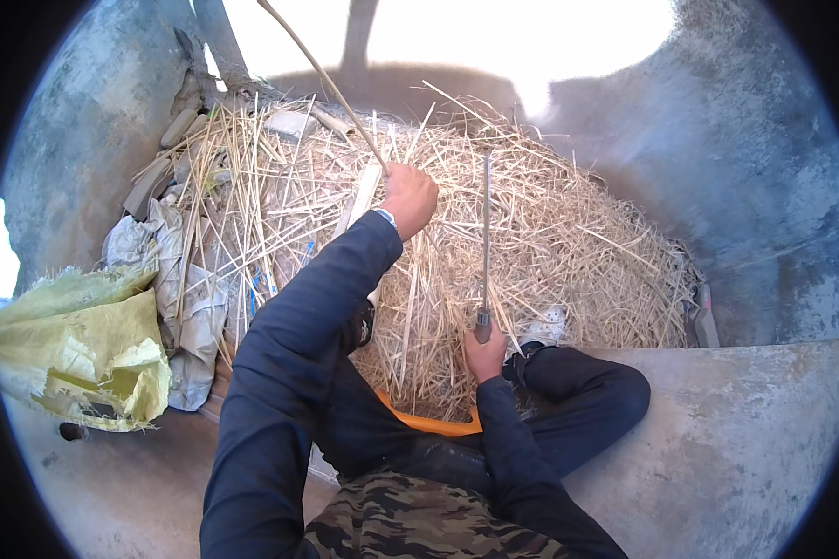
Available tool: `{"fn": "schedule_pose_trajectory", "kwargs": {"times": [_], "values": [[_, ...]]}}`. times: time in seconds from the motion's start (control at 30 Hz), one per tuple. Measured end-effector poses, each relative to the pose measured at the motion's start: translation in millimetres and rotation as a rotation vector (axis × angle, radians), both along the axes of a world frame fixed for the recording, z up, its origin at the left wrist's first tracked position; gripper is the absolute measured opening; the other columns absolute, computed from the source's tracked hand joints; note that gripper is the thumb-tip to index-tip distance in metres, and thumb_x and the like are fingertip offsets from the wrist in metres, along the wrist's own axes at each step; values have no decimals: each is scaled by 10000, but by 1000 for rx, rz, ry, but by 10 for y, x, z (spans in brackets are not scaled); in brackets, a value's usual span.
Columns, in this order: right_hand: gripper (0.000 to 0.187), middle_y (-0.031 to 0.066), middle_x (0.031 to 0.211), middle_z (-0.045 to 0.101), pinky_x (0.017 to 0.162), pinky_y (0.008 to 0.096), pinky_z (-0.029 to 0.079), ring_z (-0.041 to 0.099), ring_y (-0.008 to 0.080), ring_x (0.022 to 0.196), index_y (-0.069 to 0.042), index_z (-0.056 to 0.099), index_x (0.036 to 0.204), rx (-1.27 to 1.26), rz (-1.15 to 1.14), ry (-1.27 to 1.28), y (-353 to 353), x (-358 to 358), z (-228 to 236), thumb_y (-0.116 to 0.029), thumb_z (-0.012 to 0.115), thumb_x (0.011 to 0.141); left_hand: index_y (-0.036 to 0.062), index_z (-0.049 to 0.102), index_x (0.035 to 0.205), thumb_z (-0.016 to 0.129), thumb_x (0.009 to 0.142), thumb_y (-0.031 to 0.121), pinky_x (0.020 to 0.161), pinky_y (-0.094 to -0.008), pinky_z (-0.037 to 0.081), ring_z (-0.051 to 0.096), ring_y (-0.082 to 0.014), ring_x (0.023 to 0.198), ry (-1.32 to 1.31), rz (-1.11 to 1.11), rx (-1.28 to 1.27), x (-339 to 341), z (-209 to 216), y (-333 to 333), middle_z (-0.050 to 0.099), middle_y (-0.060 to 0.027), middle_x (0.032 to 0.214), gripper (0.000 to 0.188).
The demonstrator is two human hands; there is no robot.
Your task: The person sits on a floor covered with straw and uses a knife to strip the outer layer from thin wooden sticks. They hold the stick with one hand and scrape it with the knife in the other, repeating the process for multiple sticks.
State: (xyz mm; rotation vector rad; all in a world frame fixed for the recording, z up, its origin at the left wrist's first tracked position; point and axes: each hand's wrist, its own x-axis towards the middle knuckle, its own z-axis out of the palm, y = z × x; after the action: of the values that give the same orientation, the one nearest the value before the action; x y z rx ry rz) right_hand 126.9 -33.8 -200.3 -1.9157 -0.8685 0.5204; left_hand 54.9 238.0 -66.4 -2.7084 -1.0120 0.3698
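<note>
My left hand (410,199), reached out over the straw, is closed around the lower end of a long thin stick (323,78), which rises away to the upper left. Closer to my body, my right hand (485,355) grips the dark handle of a long-bladed knife (486,238). Its narrow blade points straight away from me and looks edge-on. The blade and the stick are apart. Beneath both hands spreads a heap of pale straw and split strips (569,224). A flat pale strip of wood (359,197) lies just left of my left hand.
A torn yellow-green sack (84,340) and a crumpled grey cloth (194,307) lie at the left. Concrete walls (736,168) enclose the heap on both sides. An orange edge (429,425) shows between my legs, and a concrete ledge (718,419) runs at the right.
</note>
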Motion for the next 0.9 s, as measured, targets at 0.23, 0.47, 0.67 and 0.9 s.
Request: {"fn": "schedule_pose_trajectory", "kwargs": {"times": [0.23, 0.47, 0.67, 0.9], "values": [[153, 96, 640, 575, 575, 336, 454, 573, 190, 577, 19, 588, 849, -27, -27, 128, -210, -126, -511, -97, 594, 748, 167, 714, 755, 585, 786, 178, 565, -416, 389, 655, -195, 714, -21, 54, 28, 21, -410, 63, 680, -15, 744, 133], [213, 180, 703, 622, 631, 413, 504, 659, 287, 683, 74, 590, 833, -734, 28, 350, -266, -22, -1155, -103, 547, 722, 122, 723, 887, 546, 830, 202, 629, -507, 432, 651, -259, 807, 74, -19, 27, 164, -311, -61, 695, -68, 863, 202], [285, 219, 758, 632, 652, 423, 490, 654, 343, 752, -6, 613, 1009, -380, 123, 61, -72, -9, -464, -131, 565, 758, 145, 721, 938, 568, 828, 205, 683, -501, 432, 651, -257, 855, 62, 74, -48, 77, -384, 6, 692, -43, 901, 198], [337, 235, 795, 644, 675, 442, 495, 649, 373, 776, -11, 612, 1037, -525, 62, 63, -188, -103, -1014, -186, 590, 750, 151, 720, 925, 563, 847, 201, 669, -450, 402, 649, -219, 841, 51, 102, -29, -92, -466, 146, 693, -21, 890, 183]]}}
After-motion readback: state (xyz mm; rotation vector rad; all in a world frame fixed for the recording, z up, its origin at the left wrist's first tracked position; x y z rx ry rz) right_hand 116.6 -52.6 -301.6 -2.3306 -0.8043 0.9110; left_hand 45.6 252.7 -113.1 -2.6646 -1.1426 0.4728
